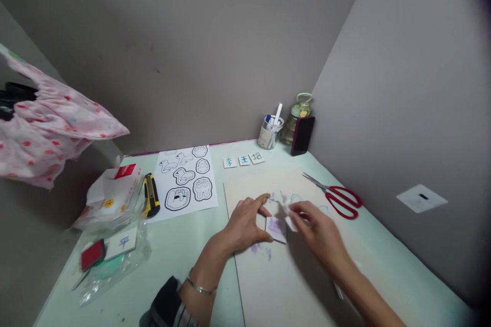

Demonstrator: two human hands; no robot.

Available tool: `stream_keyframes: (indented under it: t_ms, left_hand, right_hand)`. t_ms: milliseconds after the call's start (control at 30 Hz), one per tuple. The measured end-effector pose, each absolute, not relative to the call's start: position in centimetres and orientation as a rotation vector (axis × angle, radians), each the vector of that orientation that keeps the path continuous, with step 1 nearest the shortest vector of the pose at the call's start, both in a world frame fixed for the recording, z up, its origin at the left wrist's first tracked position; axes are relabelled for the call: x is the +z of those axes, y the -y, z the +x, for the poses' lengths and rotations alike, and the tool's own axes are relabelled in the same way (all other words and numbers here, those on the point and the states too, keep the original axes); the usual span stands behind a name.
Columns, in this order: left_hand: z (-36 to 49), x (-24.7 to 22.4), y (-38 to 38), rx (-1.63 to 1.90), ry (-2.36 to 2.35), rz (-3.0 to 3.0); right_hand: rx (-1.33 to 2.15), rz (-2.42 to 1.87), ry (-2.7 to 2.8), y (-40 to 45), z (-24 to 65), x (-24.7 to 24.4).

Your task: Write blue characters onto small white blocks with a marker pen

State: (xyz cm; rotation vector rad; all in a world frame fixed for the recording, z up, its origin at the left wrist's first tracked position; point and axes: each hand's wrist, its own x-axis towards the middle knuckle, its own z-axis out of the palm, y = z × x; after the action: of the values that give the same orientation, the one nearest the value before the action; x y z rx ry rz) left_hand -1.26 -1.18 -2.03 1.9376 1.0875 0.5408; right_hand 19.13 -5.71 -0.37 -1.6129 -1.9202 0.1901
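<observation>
My left hand (247,222) rests on the beige board (264,291). Its thumb presses at the near-left edge of a small white square block (275,229) with a purple smear on top, and its other fingers curve round the far side. Pinched in the fingers of my right hand (312,222) is a crumpled white tissue (290,220), just right of the block. Blue and purple ink marks stain the board around both hands. A slim metal tool (337,290) lies partly under my right forearm.
Red-handled scissors (343,202) lie to the right. Behind are several character tiles (244,160), a pen jar (270,133), a bottle (293,125) and a phone (303,135). Leftward are a printed sheet (184,184), a utility knife (151,195), a tissue pack (113,191) and a red ink pad (92,255).
</observation>
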Motion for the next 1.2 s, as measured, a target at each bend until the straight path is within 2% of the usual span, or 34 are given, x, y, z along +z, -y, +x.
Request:
stream_keyframes:
  t_ms: [167,433,1200]
  left_hand:
    - [-1.3,-2.1,1.1,0.56,-1.069,1.928]
    - [-1.3,-2.2,1.1,0.57,-1.076,1.926]
    - [-1.1,-2.3,1.3,0.601,-1.088,1.931]
  right_hand:
    - [0.207,-1.606,1.811,6.9,21.6,0.7]
    - [0.239,-1.393,2.165,9.0,17.3,-2.1]
    - [0.082,-1.432,2.333,8.1,16.5,-2.5]
